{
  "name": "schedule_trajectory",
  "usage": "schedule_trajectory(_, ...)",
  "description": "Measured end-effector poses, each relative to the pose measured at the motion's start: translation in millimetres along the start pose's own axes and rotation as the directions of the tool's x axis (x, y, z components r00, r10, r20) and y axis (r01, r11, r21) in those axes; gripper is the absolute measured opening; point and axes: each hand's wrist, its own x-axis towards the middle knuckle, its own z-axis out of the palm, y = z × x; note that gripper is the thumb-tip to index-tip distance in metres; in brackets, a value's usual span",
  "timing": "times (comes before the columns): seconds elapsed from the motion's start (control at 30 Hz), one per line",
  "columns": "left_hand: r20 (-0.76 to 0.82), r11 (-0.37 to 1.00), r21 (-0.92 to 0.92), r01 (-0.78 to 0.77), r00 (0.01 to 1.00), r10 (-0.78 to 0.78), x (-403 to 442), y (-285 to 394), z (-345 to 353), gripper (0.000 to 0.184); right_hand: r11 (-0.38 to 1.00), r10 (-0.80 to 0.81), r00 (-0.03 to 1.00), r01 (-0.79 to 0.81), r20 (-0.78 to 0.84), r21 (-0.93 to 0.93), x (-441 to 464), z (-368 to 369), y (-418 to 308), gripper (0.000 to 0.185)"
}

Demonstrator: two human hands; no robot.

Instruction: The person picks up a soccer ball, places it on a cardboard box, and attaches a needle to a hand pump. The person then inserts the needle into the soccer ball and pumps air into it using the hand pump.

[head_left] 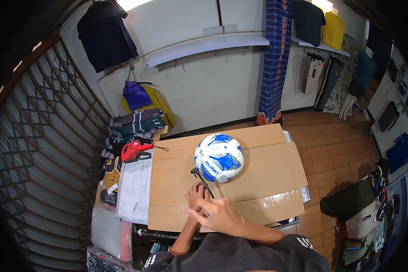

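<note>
A white and blue ball (219,158) rests on the flattened cardboard (172,181). Just in front of it, a thin black tool (202,179) with a short crosspiece at its top slants down to my hands. My left hand (196,196) is low over the cardboard, its fingers bent beside the tool's lower end. Over and to the right of it, my right hand (220,215) crosses my left wrist area, its fingers curled near the tool's bottom. Which hand bears the tool is hard to make out, as its lower end is partly covered.
Left of the cardboard lie a red and black handheld device (133,151), white sheets (133,186) and folded clothes (136,122). A patterned pillar (275,59) and a wall shelf (208,49) stand beyond. More clothes (351,197) are piled at the right.
</note>
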Motion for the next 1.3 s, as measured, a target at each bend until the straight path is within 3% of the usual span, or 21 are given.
schedule_trajectory(0.17,-0.035,0.999,-0.034,-0.035,0.999,0.034,-5.7,-7.2,4.4,0.032,0.998,0.036,0.999,-0.036,-0.005,-0.058,-0.8,46.6,41.0,0.028)
schedule_trajectory(0.37,-0.081,0.997,0.002,-0.081,0.993,0.081,-5.6,-16.8,14.3,0.032,0.998,0.063,0.997,-0.063,-0.033,0.02,-13.3,69.4,58.4,0.026)
schedule_trajectory(0.57,-0.027,0.999,-0.02,-0.041,0.999,0.041,-4.7,-8.9,3.8,0.031,0.982,0.099,0.993,-0.109,0.07,0.152,-5.6,34.5,33.4,0.027)
schedule_trajectory(0.67,0.045,0.999,-0.004,0.034,0.998,-0.034,0.6,1.1,-4.4,0.031,0.956,0.08,0.997,-0.081,0.014,0.282,3.3,-11.7,-12.2,0.028)
schedule_trajectory(0.83,0.03,0.999,0.045,0.0,1.0,-0.001,-0.4,-4.5,2.5,0.032,0.979,0.023,0.997,-0.007,-0.078,0.202,3.2,10.6,8.4,0.027)
schedule_trajectory(0.97,0.01,1.0,0.008,-0.029,1.0,0.029,-4.1,-11.2,6.5,0.034,0.987,0.088,0.994,-0.079,-0.06,0.141,0.8,33.7,35.7,0.026)
schedule_trajectory(1.17,0.0,0.999,0.008,-0.048,0.999,0.048,-3.3,-7.1,1.3,0.033,0.985,0.072,0.991,-0.053,-0.112,0.167,-18.2,61.9,68.1,0.027)
schedule_trajectory(1.3,-0.021,0.998,-0.049,-0.036,0.999,0.035,-1.9,1.2,-5.7,0.033,0.973,0.121,0.992,-0.11,-0.041,0.203,-20.2,49.7,58.3,0.027)
